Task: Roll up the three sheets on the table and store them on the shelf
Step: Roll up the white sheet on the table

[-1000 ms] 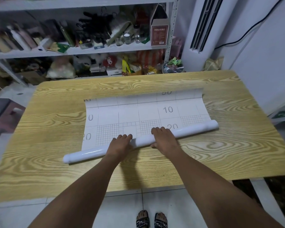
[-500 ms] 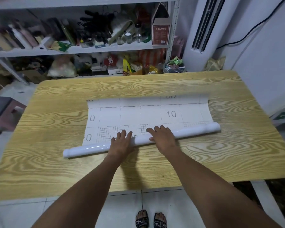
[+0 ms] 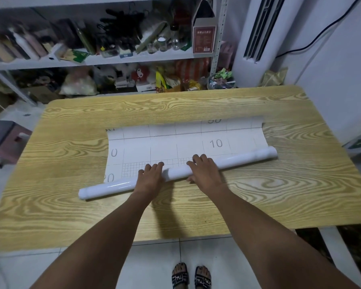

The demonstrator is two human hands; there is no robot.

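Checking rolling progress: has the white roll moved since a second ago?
Yes. The white roll has moved away from the person toward the shelf, covering the printed "20" near the "10".

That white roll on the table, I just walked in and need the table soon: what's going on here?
A person is rolling up a white gridded sheet on the wooden table. The left hand and right hand both press flat on the middle of the roll, pushing it away from the body. Part of the sheet lies unrolled beyond the roll, toward the cluttered shelf. Nothing is stored yet.
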